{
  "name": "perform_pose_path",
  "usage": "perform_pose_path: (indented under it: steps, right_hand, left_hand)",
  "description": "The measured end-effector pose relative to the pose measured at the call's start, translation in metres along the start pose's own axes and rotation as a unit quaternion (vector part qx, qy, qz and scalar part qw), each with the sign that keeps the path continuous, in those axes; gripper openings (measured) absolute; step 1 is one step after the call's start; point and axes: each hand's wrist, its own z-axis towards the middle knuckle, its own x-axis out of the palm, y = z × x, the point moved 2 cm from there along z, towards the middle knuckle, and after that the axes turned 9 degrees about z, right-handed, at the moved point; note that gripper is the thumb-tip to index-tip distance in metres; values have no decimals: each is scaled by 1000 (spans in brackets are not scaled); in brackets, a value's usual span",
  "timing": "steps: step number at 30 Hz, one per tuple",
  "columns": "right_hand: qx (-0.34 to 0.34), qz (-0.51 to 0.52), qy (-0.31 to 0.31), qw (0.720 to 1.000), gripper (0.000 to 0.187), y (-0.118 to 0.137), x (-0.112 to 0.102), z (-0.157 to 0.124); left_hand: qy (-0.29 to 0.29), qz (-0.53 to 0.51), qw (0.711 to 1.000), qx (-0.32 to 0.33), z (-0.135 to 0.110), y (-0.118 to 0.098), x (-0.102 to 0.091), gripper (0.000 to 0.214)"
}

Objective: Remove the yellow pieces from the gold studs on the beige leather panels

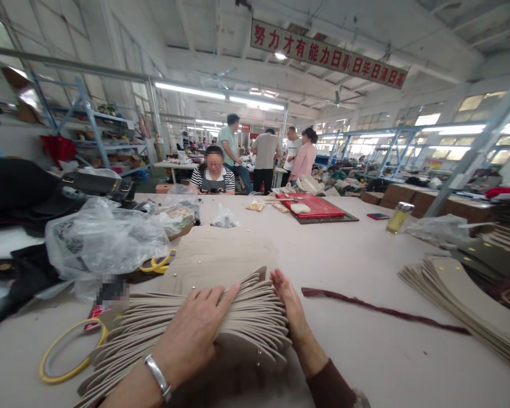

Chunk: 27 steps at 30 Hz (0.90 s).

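Observation:
A fanned stack of beige leather-like panels [255, 317] lies on the table right in front of me. My left hand [195, 331], with a silver bracelet on the wrist, lies flat on top of the stack, fingers stretched out. My right hand [291, 309] presses edge-on against the stack's right side, fingers straight. Neither hand grips anything. Beyond the fan lies a flat pile of the same beige panels with small metal studs [221, 249].
Yellow hoops [70, 345] and crumpled plastic bags [102, 235] sit to the left. A dark red strip [386, 310] runs to the right, with another beige pile [471, 300] beyond. A red mat [317, 205] and jar [398, 218] stand farther off. A seated person [213, 173] faces me; several stand behind.

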Motion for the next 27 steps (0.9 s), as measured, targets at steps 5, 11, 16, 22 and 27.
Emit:
perform_pose_path:
  steps: [5,11,16,22,27]
  right_hand:
    - [10,-34,65,997,69,-6,4,21]
    - [-64,24,-23,997,67,-8,-3,26]
    - [-109,-174,51,977,64,-8,0,-10]
    - [-79,-179,36,980,55,-19,-16,-23]
    - [-122,-361,-55,923,41,-14,-49,0]
  left_hand:
    - [-13,-12,1000,-5,16,16,3,109]
    - [39,16,999,-12,38,30,17,132]
    - [93,-1,995,-23,44,29,25,138]
    - [80,-3,997,-21,29,21,40,129]
    - [-20,45,999,-2,3,21,65,104]
